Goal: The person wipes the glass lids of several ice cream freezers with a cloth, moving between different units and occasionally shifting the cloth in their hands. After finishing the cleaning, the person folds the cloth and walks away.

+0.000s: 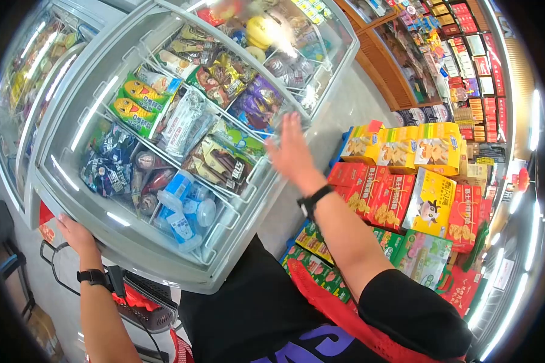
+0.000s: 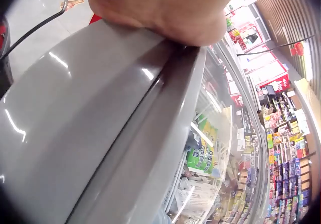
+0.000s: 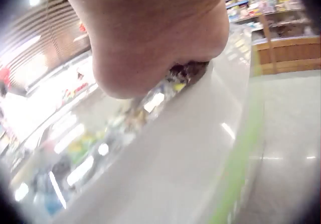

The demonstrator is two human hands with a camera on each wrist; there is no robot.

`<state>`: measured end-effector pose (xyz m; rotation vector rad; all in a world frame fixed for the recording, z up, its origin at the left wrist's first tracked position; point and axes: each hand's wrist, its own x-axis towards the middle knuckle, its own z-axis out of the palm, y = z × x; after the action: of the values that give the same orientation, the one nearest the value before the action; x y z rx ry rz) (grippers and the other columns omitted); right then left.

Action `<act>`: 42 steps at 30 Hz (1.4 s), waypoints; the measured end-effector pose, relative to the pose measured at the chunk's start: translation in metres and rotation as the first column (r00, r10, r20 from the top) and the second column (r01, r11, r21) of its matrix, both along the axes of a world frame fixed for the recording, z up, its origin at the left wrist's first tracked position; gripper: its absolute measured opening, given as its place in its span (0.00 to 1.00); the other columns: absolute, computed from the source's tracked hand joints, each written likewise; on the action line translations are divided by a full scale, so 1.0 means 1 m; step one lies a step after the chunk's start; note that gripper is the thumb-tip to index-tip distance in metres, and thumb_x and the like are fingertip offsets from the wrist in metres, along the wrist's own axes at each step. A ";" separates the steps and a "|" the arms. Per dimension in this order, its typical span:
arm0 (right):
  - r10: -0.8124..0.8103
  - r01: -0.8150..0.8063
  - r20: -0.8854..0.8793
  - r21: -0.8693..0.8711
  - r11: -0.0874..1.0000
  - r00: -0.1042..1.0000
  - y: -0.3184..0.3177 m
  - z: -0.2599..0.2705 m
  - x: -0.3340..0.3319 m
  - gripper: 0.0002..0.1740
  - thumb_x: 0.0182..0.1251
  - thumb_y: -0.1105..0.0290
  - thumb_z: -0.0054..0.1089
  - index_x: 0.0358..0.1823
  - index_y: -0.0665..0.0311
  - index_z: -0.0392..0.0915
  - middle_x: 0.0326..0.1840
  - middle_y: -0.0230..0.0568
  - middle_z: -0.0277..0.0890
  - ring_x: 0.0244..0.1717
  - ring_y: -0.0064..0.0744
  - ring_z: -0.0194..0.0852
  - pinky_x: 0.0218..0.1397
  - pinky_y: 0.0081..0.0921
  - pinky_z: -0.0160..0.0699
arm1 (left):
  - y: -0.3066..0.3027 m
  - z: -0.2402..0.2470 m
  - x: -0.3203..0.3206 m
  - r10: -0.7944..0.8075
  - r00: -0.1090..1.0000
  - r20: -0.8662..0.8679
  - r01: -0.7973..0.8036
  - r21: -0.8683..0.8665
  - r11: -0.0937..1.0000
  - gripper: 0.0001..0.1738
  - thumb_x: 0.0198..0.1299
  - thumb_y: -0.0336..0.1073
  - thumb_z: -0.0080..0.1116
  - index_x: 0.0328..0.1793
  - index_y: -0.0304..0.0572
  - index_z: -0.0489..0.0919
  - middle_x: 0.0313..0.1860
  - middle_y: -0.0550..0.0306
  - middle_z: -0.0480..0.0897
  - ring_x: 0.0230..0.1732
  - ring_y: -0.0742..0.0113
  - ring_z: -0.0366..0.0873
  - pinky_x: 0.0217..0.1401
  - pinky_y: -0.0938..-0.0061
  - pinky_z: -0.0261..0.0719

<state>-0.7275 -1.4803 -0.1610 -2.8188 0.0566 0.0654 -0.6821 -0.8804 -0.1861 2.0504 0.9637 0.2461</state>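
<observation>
A grey-framed chest freezer [image 1: 163, 266] with a glass top fills the middle of the head view. Through the glass show ice cream packs in wire baskets, among them green corn-printed packs [image 1: 136, 100], a silvery-white pack [image 1: 184, 124] and blue-and-white cups [image 1: 181, 212]. My left hand [image 1: 75, 235] rests at the freezer's near-left edge; in the left wrist view its heel [image 2: 160, 18] lies against the grey rim. The right hand [image 1: 292, 154] lies over the right side edge, fingers straight and pointing forward. In the right wrist view its heel [image 3: 160, 58] overlaps the rim and hides its fingers.
Stacked red gift boxes [image 1: 378, 193] and yellow boxes [image 1: 436, 145] stand to the right of the freezer. A black shopping basket [image 1: 154, 308] is below the left corner. Another glass-topped freezer [image 1: 39, 66] adjoins at left. Stocked shelves [image 1: 460, 54] line the far right.
</observation>
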 end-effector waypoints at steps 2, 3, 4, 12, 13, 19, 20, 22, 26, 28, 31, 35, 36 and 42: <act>-0.157 0.164 0.117 -0.054 0.985 0.981 -0.014 -0.016 0.019 0.58 0.78 0.38 0.63 0.88 0.83 0.55 0.93 0.80 0.49 0.96 0.75 0.38 0.99 0.55 0.39 | -0.001 0.001 -0.001 0.024 0.999 -0.029 -0.024 -0.006 1.000 0.43 0.91 0.59 0.37 0.94 0.30 0.59 0.93 0.34 0.65 0.91 0.38 0.64 0.92 0.58 0.60; -0.093 0.113 0.130 -0.156 0.981 0.987 0.004 -0.027 0.012 0.61 0.78 0.36 0.63 0.89 0.85 0.53 0.92 0.84 0.47 0.96 0.78 0.36 0.99 0.55 0.38 | 0.005 -0.005 -0.001 0.009 1.000 -0.020 -0.010 -0.004 1.000 0.43 0.90 0.59 0.37 0.94 0.30 0.59 0.93 0.35 0.65 0.91 0.39 0.64 0.91 0.58 0.60; -0.004 0.010 0.136 -0.039 0.999 0.991 0.029 -0.020 0.009 0.61 0.78 0.36 0.62 0.90 0.82 0.53 0.93 0.81 0.47 0.97 0.76 0.37 0.99 0.55 0.38 | 0.018 -0.017 -0.002 -0.001 1.000 -0.008 0.001 -0.002 1.000 0.43 0.90 0.59 0.37 0.95 0.31 0.59 0.93 0.36 0.65 0.91 0.39 0.64 0.91 0.58 0.60; 0.224 -0.225 0.034 0.019 0.974 0.974 0.011 0.006 0.049 0.60 0.79 0.35 0.61 0.93 0.75 0.51 0.96 0.70 0.45 0.98 0.67 0.39 0.98 0.56 0.40 | 0.021 -0.015 -0.008 0.004 0.999 -0.033 -0.003 0.022 1.000 0.42 0.90 0.59 0.38 0.96 0.35 0.59 0.94 0.38 0.63 0.92 0.41 0.63 0.91 0.59 0.60; 0.135 -0.133 0.054 -0.041 0.990 0.989 -0.001 0.005 0.058 0.60 0.80 0.33 0.59 0.93 0.76 0.49 0.97 0.72 0.43 0.98 0.68 0.38 0.98 0.57 0.39 | 0.025 -0.019 -0.007 0.000 0.999 -0.033 0.002 0.053 0.999 0.42 0.90 0.59 0.38 0.96 0.35 0.59 0.94 0.38 0.63 0.92 0.41 0.63 0.92 0.59 0.60; 0.326 -0.323 0.049 -0.056 0.945 0.944 -0.023 0.014 0.100 0.61 0.84 0.30 0.52 0.93 0.78 0.45 0.97 0.76 0.38 0.98 0.72 0.34 0.97 0.59 0.42 | 0.020 -0.017 -0.009 0.016 1.000 0.022 -0.016 0.038 0.999 0.43 0.91 0.59 0.38 0.96 0.33 0.58 0.94 0.37 0.63 0.93 0.40 0.61 0.93 0.60 0.57; 0.345 -0.344 0.038 -0.042 0.938 0.938 -0.025 0.015 0.114 0.61 0.84 0.30 0.51 0.93 0.78 0.45 0.97 0.76 0.38 0.98 0.71 0.33 0.97 0.59 0.42 | 0.016 -0.015 -0.009 0.021 0.999 0.050 -0.022 0.011 1.000 0.43 0.91 0.59 0.38 0.96 0.33 0.58 0.94 0.37 0.64 0.93 0.40 0.60 0.94 0.60 0.56; 0.383 -0.382 0.060 -0.035 0.924 0.922 -0.020 0.017 0.140 0.61 0.84 0.30 0.51 0.93 0.78 0.45 0.97 0.76 0.38 0.98 0.72 0.35 0.97 0.58 0.43 | 0.010 -0.009 -0.009 0.057 0.998 0.015 -0.057 -0.007 0.998 0.43 0.91 0.59 0.38 0.95 0.31 0.58 0.94 0.36 0.64 0.93 0.40 0.61 0.94 0.60 0.56; 0.470 -0.466 0.112 -0.057 0.883 0.876 0.004 0.020 0.191 0.62 0.83 0.29 0.52 0.93 0.79 0.46 0.97 0.76 0.39 0.98 0.72 0.36 0.97 0.57 0.44 | 0.008 -0.011 -0.014 0.072 0.997 -0.018 -0.072 0.018 0.997 0.43 0.91 0.60 0.38 0.95 0.31 0.58 0.93 0.35 0.66 0.92 0.40 0.62 0.94 0.60 0.56; 0.510 -0.504 0.124 -0.081 0.860 0.851 0.020 0.019 0.225 0.63 0.83 0.29 0.52 0.93 0.79 0.46 0.96 0.77 0.40 0.97 0.72 0.36 0.97 0.57 0.44 | 0.011 -0.013 -0.017 0.038 0.999 -0.012 -0.037 0.047 0.998 0.43 0.91 0.59 0.38 0.95 0.30 0.58 0.92 0.35 0.66 0.92 0.41 0.63 0.93 0.60 0.56; 0.547 -0.539 0.123 -0.093 0.837 0.828 0.051 0.019 0.283 0.63 0.83 0.28 0.50 0.92 0.81 0.47 0.96 0.79 0.41 0.98 0.71 0.37 0.97 0.55 0.44 | 0.009 -0.015 -0.019 0.038 0.999 0.005 -0.038 0.075 0.996 0.42 0.91 0.59 0.39 0.94 0.30 0.59 0.92 0.34 0.67 0.91 0.42 0.64 0.93 0.60 0.58; 0.529 -0.522 0.098 -0.085 0.849 0.843 0.100 0.022 0.353 0.64 0.83 0.26 0.48 0.92 0.82 0.47 0.96 0.78 0.41 0.98 0.69 0.36 0.99 0.53 0.40 | 0.001 -0.008 -0.020 0.070 0.998 -0.003 -0.070 -0.006 0.998 0.41 0.92 0.57 0.40 0.93 0.30 0.61 0.91 0.33 0.68 0.91 0.43 0.65 0.91 0.60 0.60; 0.515 -0.510 0.088 -0.072 0.857 0.853 0.114 0.021 0.367 0.64 0.83 0.26 0.48 0.92 0.82 0.47 0.96 0.78 0.41 0.98 0.69 0.36 0.99 0.53 0.39 | -0.002 -0.006 -0.019 0.073 0.997 -0.004 -0.073 0.009 0.997 0.40 0.92 0.56 0.40 0.93 0.29 0.61 0.91 0.33 0.68 0.90 0.42 0.65 0.91 0.60 0.60; 0.621 -0.613 0.173 -0.103 0.783 0.765 0.229 0.016 0.362 0.65 0.81 0.24 0.47 0.91 0.81 0.51 0.96 0.75 0.45 0.98 0.67 0.37 0.99 0.54 0.33 | -0.019 0.002 -0.016 0.094 0.996 -0.003 -0.094 0.039 0.995 0.41 0.92 0.57 0.40 0.93 0.26 0.61 0.89 0.32 0.70 0.88 0.41 0.68 0.91 0.59 0.62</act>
<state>-0.3660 -1.2513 -0.1452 -2.7349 -0.9350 -0.0697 -0.6983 -0.8992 -0.1838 2.0439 1.0678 0.3124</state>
